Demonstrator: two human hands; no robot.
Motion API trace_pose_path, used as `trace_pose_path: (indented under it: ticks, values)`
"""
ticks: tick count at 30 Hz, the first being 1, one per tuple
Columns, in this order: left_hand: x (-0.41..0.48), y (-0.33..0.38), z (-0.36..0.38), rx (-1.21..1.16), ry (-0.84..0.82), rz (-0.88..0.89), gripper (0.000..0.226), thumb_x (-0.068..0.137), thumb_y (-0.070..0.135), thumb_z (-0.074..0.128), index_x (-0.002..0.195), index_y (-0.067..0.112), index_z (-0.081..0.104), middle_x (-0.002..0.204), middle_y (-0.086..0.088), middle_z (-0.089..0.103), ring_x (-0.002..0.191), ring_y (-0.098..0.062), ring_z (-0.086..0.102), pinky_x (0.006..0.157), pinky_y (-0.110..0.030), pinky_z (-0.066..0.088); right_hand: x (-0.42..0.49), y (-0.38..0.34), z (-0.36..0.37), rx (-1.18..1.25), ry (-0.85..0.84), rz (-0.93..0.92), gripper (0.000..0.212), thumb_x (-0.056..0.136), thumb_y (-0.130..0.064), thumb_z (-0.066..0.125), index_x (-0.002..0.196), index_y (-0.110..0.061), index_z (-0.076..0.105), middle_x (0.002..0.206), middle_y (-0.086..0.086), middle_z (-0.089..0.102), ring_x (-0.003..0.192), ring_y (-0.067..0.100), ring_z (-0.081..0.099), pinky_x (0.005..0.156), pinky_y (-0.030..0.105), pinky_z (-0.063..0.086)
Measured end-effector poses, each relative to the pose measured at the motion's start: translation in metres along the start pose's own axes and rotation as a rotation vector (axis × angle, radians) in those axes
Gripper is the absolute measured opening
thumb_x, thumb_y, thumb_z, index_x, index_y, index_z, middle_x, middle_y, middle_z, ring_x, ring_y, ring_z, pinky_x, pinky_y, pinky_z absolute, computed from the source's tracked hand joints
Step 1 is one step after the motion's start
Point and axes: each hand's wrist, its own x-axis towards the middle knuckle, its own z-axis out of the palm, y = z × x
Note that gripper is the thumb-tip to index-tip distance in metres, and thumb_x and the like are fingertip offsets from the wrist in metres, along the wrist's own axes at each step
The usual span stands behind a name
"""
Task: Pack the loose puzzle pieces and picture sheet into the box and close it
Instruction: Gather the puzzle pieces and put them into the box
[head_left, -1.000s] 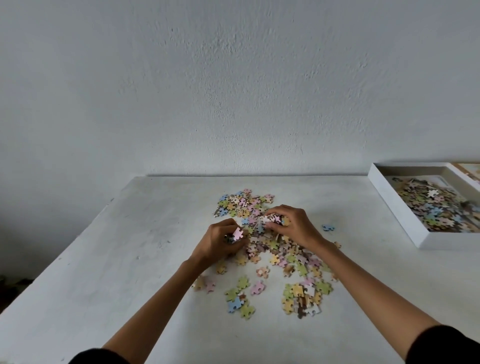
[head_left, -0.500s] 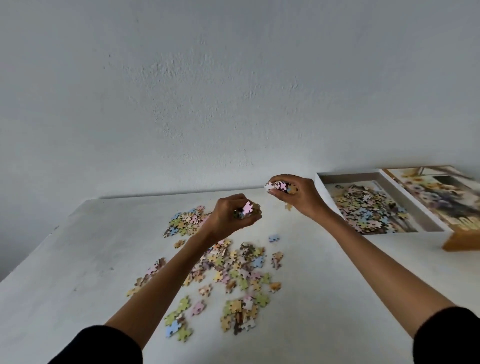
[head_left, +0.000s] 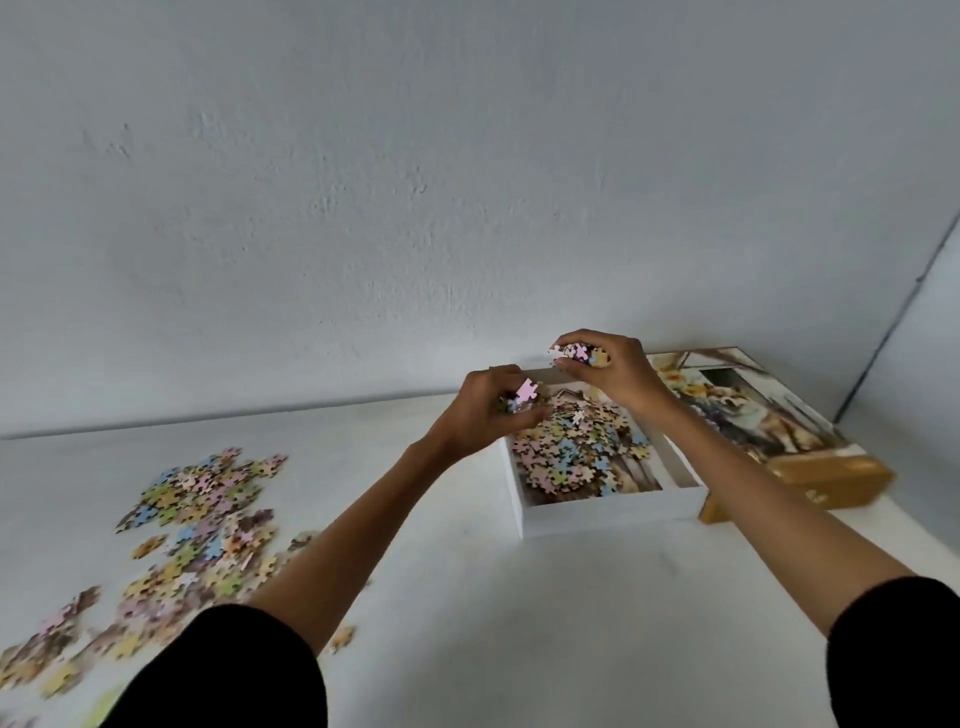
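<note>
- Open white box (head_left: 608, 517), heaped with pastel puzzle pieces (head_left: 571, 452).
- Above the box's left wall, left hand (head_left: 488, 410) gripping a clump of pieces.
- Above the box's far wall, right hand (head_left: 608, 364) gripping another clump.
- Just right of the box, picture-printed lid (head_left: 779, 431).
- Well left of the box, loose pieces (head_left: 197, 514), scattered and blurred.

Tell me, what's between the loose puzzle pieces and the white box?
Only bare table, with the left forearm crossing above it, seen in the head view.

The box (head_left: 608, 515) lies open above; its lid (head_left: 810, 467) sits just right, loose pieces (head_left: 197, 499) well left.
</note>
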Motion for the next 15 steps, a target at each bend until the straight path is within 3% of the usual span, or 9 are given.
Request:
trace_pose_path:
  ticks: [5, 7, 9, 12, 15]
  values:
    - [0.016, 0.004, 0.041, -0.023, -0.058, -0.03, 0.014, 0.078, 0.019, 0.071, 0.08, 0.006, 0.068, 0.075, 0.007, 0.06, 0.063, 0.0, 0.056, 0.056, -0.008, 0.039, 0.003, 0.041, -0.011, 0.003, -0.069, 0.038, 0.026, 0.079, -0.021, 0.068, 0.103, -0.011, 0.066, 0.1, -0.004, 0.065, 0.097, 0.01, 0.06, 0.081, 0.002, 0.038]
    - [0.022, 0.001, 0.052, 0.003, -0.104, -0.053, 0.016, 0.079, 0.022, 0.07, 0.081, 0.006, 0.067, 0.074, 0.004, 0.062, 0.063, -0.005, 0.056, 0.055, -0.012, 0.041, 0.005, 0.053, -0.009, -0.002, -0.122, 0.07, 0.027, 0.08, -0.024, 0.067, 0.105, -0.012, 0.065, 0.102, -0.004, 0.065, 0.098, 0.014, 0.06, 0.086, 0.014, 0.042]
    - [0.025, -0.006, 0.06, 0.089, -0.191, -0.083, 0.024, 0.081, 0.031, 0.067, 0.087, 0.008, 0.067, 0.085, -0.004, 0.068, 0.071, -0.016, 0.06, 0.061, -0.027, 0.048, 0.006, 0.063, -0.004, -0.031, -0.164, 0.096, 0.028, 0.081, -0.029, 0.065, 0.106, -0.016, 0.064, 0.107, -0.002, 0.066, 0.1, 0.018, 0.062, 0.089, 0.028, 0.045]
    - [0.024, -0.018, 0.065, 0.254, -0.297, -0.131, 0.031, 0.078, 0.045, 0.067, 0.099, 0.022, 0.068, 0.107, -0.001, 0.065, 0.091, -0.014, 0.06, 0.07, -0.028, 0.046, 0.006, 0.073, 0.001, -0.087, -0.188, 0.116, 0.028, 0.082, -0.033, 0.064, 0.106, -0.019, 0.064, 0.108, -0.003, 0.068, 0.099, 0.014, 0.062, 0.084, 0.028, 0.046]
    - [0.02, -0.023, 0.064, 0.268, -0.318, -0.13, 0.037, 0.075, 0.053, 0.065, 0.1, 0.027, 0.067, 0.112, 0.003, 0.063, 0.097, -0.009, 0.056, 0.075, -0.025, 0.041, 0.006, 0.079, 0.005, -0.115, -0.152, 0.154, 0.024, 0.083, -0.036, 0.064, 0.103, -0.022, 0.066, 0.098, -0.006, 0.07, 0.088, 0.011, 0.064, 0.076, 0.031, 0.05]
